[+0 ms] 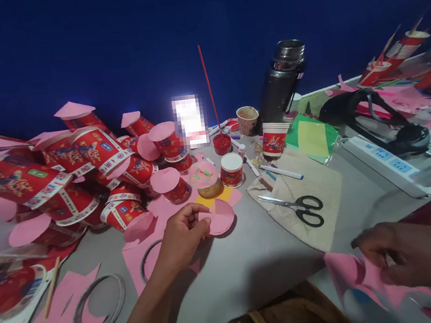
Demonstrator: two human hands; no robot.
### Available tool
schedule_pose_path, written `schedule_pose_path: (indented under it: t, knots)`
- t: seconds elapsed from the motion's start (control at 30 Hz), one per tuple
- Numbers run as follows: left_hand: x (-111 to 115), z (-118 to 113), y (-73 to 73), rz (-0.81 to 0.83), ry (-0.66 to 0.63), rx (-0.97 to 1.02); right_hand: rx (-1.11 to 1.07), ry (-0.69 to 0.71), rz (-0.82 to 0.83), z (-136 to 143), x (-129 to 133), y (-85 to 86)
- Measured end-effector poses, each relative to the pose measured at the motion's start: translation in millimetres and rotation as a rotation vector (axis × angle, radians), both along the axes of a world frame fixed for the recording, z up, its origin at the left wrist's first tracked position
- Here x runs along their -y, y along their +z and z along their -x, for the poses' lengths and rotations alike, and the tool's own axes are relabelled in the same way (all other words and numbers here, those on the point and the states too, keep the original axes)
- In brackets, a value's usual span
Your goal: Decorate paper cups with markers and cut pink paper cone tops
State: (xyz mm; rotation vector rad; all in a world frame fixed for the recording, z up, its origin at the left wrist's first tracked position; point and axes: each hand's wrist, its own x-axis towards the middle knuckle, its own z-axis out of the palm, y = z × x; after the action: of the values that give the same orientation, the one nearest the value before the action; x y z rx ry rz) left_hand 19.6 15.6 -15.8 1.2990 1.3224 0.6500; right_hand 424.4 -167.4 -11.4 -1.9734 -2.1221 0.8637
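My left hand (187,232) is closed, pinching a pink paper disc (222,217) with a slit in it, over the grey table. More than one layer shows at its lower edge. Far to the right, my right hand (405,254) is slightly blurred, its fingers curled on a pink paper scrap (353,273) at the table's near edge. Between the hands, black-handled scissors (300,206) lie partly spread on a beige cloth (323,185). Just behind the disc stand a pink-topped cup with green marks (203,176) and a white-lidded tub (232,167).
Red paper cups with pink paper tops (97,149) are heaped at left. Tape rings (100,307) lie on paper scraps in front. A dark flask (282,81), a red cup (275,139), a power strip (387,162) and a black headband-like object (374,117) stand toward the right.
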Motion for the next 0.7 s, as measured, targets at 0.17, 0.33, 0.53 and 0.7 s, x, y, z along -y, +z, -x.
schedule_pose_path:
  t: [0.17, 0.33, 0.53, 0.7]
  knots:
    - [0, 1, 7.1, -0.052, -0.084, -0.193, 0.016, -0.030, 0.005, 9, -34, 10.8]
    - [-5, 1, 13.6, -0.042, -0.156, -0.280, 0.169, 0.015, -0.306, 41, -88, 32.3]
    - [-6, 4, 15.4, -0.043, -0.117, -0.224, 0.159, 0.185, -0.509, 85, -157, 39.4]
    - [-4, 3, 5.5, -0.044, -0.123, -0.230, 0.066, 0.296, -0.659, 121, -212, 49.8]
